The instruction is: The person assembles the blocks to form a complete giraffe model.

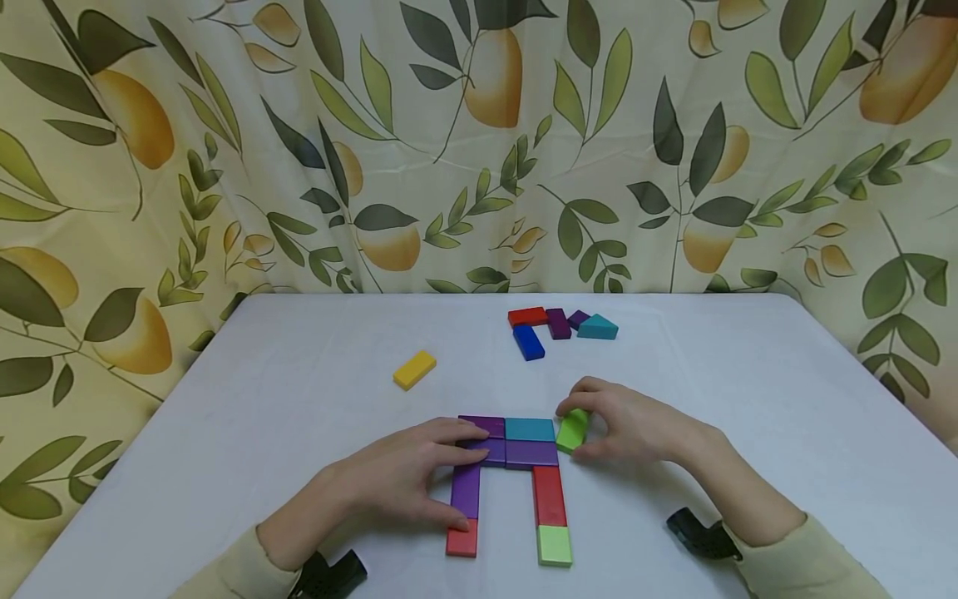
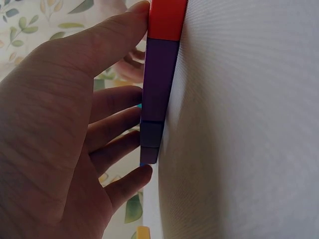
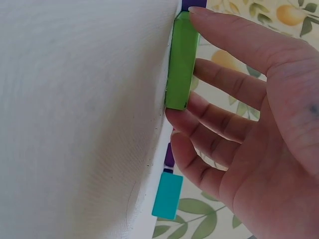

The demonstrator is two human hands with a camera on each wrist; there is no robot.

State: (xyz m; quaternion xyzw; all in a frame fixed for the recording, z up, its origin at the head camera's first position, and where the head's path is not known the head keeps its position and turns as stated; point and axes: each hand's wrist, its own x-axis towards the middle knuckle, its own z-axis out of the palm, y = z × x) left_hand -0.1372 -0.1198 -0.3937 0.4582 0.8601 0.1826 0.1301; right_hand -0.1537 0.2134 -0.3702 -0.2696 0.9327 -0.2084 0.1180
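Observation:
My right hand (image 1: 636, 420) holds a green block (image 1: 572, 431) between thumb and fingers, at the right end of a flat block figure. In the right wrist view the thumb is at one end of the green block (image 3: 181, 64) and a fingertip at the other. The figure has a teal block (image 1: 529, 429) on top, a purple row (image 1: 531, 454) below, and two legs. A red block (image 1: 550, 495) and a light green block (image 1: 555, 546) form the right leg. My left hand (image 1: 400, 470) rests loosely extended fingers on the purple blocks, its thumb at the left leg's red end block (image 1: 461, 542).
Toward the back lie a yellow block (image 1: 415, 369), a red block (image 1: 527, 316), a blue block (image 1: 529, 342), dark purple pieces (image 1: 558, 324) and a teal triangular block (image 1: 598, 327). A patterned curtain (image 1: 479, 166) hangs behind the white table (image 1: 299, 349).

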